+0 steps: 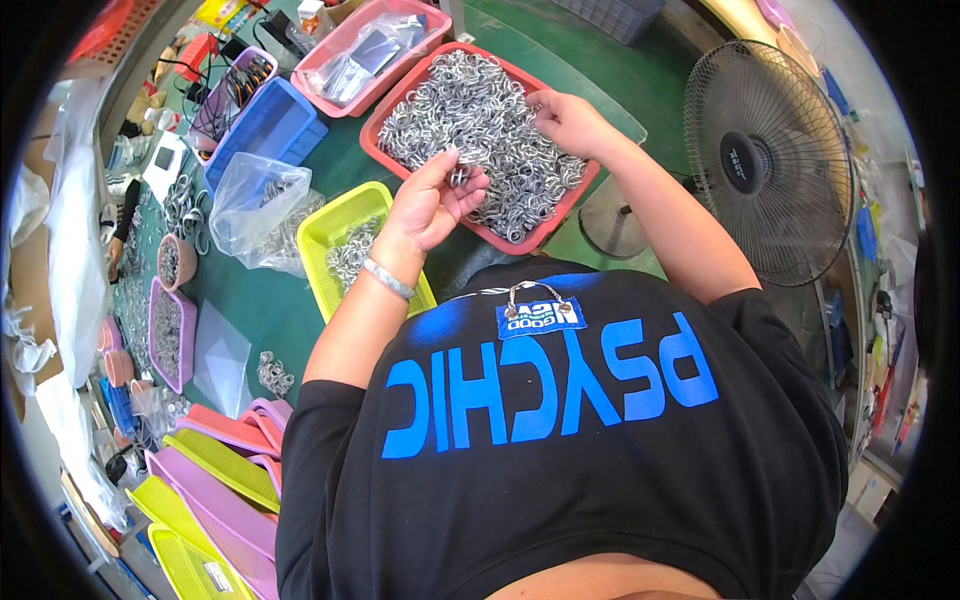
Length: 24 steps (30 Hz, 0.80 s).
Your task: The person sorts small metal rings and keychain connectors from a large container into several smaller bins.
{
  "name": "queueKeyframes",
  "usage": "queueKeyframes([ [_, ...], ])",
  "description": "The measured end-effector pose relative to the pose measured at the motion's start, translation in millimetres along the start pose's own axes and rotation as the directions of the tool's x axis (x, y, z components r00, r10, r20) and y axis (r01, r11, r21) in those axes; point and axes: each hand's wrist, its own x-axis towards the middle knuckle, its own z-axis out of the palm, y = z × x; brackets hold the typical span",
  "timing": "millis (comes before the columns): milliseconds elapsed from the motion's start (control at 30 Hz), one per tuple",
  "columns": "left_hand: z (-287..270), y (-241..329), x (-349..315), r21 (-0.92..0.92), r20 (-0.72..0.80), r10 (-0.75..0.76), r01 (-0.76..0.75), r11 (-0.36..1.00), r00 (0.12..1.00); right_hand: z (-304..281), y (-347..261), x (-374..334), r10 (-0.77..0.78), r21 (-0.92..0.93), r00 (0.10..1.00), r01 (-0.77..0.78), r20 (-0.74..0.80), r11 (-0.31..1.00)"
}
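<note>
A red tray [548, 232] in front of me is heaped with small silver metal rings [470, 95]. Over its near left part is my left hand [430, 203], palm turned up and fingers curled around a few metal rings [461, 176]. My right hand [572, 122] reaches in over the tray's right side, its fingers bent together at the heap; whatever lies between their tips is too small to make out. Beside my left forearm stands a yellow-green basket [318, 238] with more rings in it, partly hidden by that arm.
A pink tray [437, 40] with plastic bags and a blue bin [262, 130] stand at the far left. Nearer are a clear bag [245, 215] of parts, a purple basket [157, 335] and stacked baskets [205, 480]. A caged fan [770, 160] stands right. Another person's hand [116, 258] shows far left.
</note>
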Motion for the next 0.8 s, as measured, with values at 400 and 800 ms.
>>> queueKeyframes([
  [400, -1, -1, -8, -0.059, -0.047, 0.001, -0.004, 0.998, 0.999, 40, 17, -9, -0.24, -0.336, 0.97, 0.234, 0.024, 0.912],
  [800, -4, -5, -4, 0.017, -0.007, -0.017, 0.017, 1.0, 1.0, 13, 17, 3, -0.118, 0.462, 0.986, 0.052, 0.116, 0.885],
])
